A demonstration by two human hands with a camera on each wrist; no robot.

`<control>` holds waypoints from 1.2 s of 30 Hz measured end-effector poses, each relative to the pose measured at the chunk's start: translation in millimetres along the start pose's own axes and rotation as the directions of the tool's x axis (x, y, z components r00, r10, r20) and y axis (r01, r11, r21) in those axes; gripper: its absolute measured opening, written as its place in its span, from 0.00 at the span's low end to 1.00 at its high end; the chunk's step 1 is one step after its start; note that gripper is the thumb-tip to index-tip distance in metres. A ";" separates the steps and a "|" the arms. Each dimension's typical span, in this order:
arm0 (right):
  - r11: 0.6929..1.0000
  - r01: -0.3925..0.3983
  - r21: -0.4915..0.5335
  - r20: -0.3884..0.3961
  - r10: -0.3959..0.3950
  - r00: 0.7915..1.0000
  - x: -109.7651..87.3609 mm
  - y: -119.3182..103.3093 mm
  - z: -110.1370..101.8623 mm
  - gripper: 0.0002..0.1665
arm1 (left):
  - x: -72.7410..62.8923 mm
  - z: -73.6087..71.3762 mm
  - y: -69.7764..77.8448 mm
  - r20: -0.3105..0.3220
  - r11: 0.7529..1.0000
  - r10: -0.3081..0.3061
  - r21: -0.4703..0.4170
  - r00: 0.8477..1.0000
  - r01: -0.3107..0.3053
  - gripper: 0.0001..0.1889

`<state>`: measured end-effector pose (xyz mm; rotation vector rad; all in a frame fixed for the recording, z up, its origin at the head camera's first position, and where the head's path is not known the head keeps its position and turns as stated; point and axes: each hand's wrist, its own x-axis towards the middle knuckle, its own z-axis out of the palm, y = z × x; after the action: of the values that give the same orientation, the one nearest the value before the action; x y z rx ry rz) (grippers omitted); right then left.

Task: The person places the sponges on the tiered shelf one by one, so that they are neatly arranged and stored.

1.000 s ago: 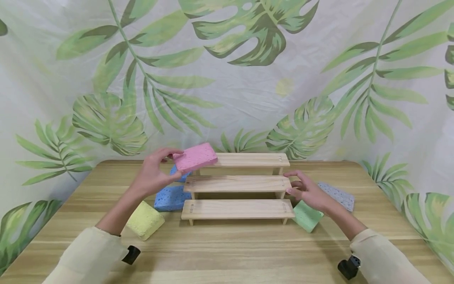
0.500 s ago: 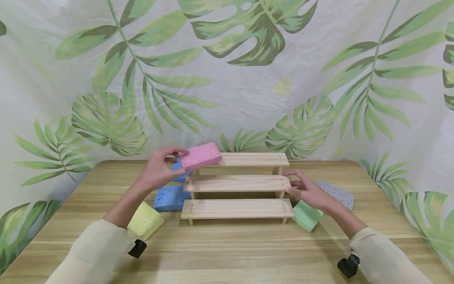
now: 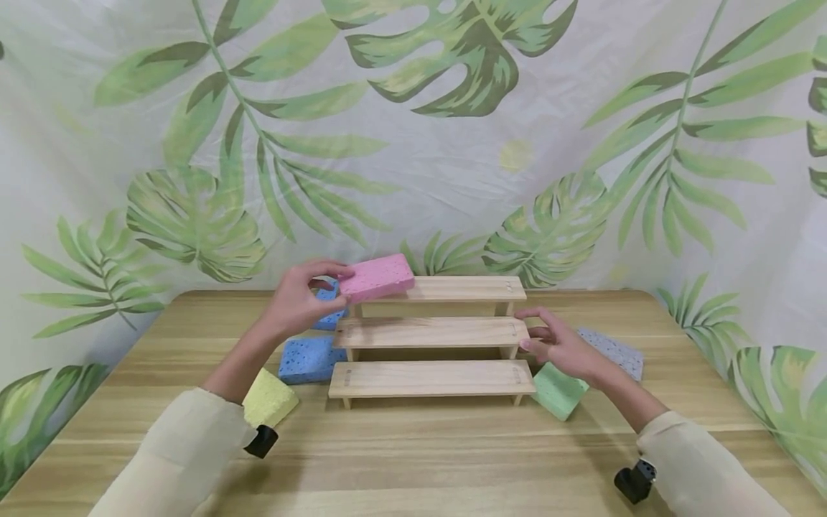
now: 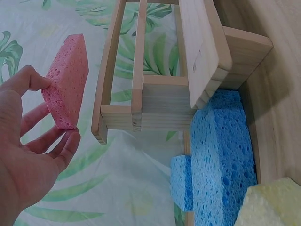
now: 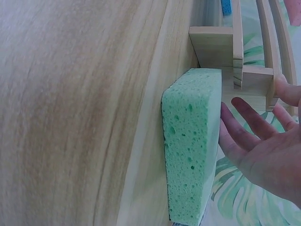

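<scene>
My left hand pinches a pink sponge between thumb and fingers. The sponge is held over the left end of the top step of a three-step wooden display stand; a gap shows between them in the left wrist view. At the stand's other side, my right hand holds the right end of the middle step, thumb at the front edge and index finger toward the back. Below that hand a green sponge lies on the table against the stand's right side. The three steps bear nothing.
Two blue sponges lie by the stand's left side, one behind the other. A yellow sponge sits nearer, by my left forearm. Behind my right hand is a grey speckled sponge. A leaf-print cloth hangs behind the wooden table.
My left hand has carried the pink sponge a little to the right and slightly up, farther over the top step. The right hand has stayed at the middle step.
</scene>
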<state>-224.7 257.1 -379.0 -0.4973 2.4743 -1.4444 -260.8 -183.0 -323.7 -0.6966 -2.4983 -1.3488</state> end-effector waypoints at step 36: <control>1.000 0.000 -0.005 -0.001 0.000 1.000 0.9 2.0 -0.1 0.31 | 17.7 24.3 0.0 0.060 0.992 -0.043 -0.115 0.997 0.049 0.19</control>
<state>-225.9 257.6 -380.7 -0.4974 2.4793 -1.4388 -275.3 -157.5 -330.1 -0.7153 -2.5102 -1.5226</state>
